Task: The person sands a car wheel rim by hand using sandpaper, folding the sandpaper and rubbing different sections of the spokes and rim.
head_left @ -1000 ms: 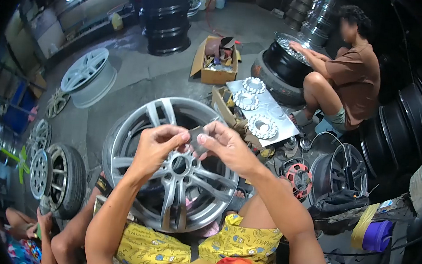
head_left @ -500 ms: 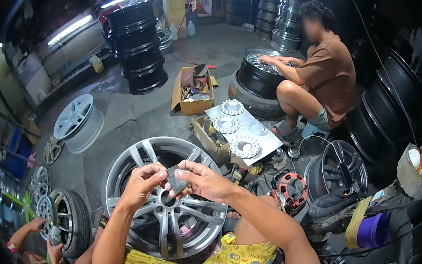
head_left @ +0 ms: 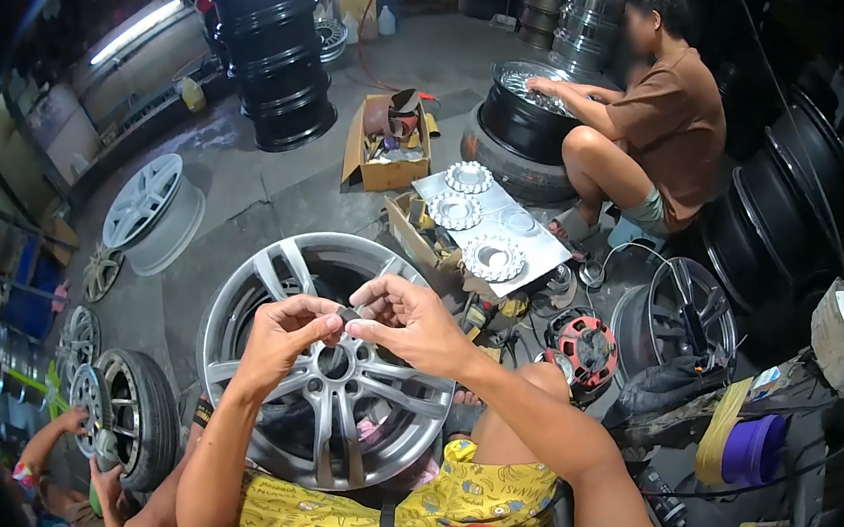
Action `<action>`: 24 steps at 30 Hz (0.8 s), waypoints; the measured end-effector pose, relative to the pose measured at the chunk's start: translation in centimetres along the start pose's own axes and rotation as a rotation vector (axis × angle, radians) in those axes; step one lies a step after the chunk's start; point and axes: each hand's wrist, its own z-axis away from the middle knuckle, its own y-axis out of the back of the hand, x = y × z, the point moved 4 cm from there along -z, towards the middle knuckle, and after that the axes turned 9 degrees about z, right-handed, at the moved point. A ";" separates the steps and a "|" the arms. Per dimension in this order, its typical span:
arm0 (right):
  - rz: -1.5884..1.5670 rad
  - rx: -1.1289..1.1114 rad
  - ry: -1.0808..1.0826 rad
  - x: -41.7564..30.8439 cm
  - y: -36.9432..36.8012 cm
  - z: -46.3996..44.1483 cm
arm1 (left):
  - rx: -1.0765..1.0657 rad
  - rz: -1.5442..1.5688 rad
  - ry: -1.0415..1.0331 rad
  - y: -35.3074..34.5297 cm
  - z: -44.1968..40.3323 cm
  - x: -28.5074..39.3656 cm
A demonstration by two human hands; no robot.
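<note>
Close together above a silver alloy wheel, both my hands hold a small dark grey piece of sandpaper. My left hand pinches one side between thumb and fingers. My right hand is closed on the other side, its thumb meeting the left thumb. Much of the sandpaper is hidden by the fingers. The wheel lies face up in front of my lap, with its double spokes and centre hole below my hands.
Ornate wheel caps lie on a flat board, beside cardboard boxes. A person works at a black rim on a tire. Another person's hands touch a wheel at lower left. Black rims are stacked behind.
The sandpaper, spread flat between my hands earlier, now shows only as a small folded-looking edge. My hands have drawn closer together. The whole view has shifted slightly.
</note>
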 end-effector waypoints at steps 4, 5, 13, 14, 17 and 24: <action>0.060 -0.027 -0.026 -0.7 -0.3 0.0 | 0.027 -0.077 -0.033 0.1 0.2 0.1; 0.104 -0.039 -0.026 -0.8 -0.4 0.0 | 0.028 -0.076 -0.028 0.1 0.2 0.1; 0.525 0.035 0.191 -1.5 0.5 0.6 | -0.001 -0.212 -0.053 0.0 -0.2 -0.8; 0.584 0.037 0.225 -1.3 0.5 0.6 | 0.002 -0.289 -0.060 0.2 -0.3 -0.9; 0.686 0.024 0.282 -0.4 0.8 0.4 | 0.035 -0.486 -0.121 0.9 -0.8 -0.3; 0.775 -0.124 0.265 1.1 2.6 -0.9 | 0.326 -0.711 -0.274 7.6 -1.7 1.0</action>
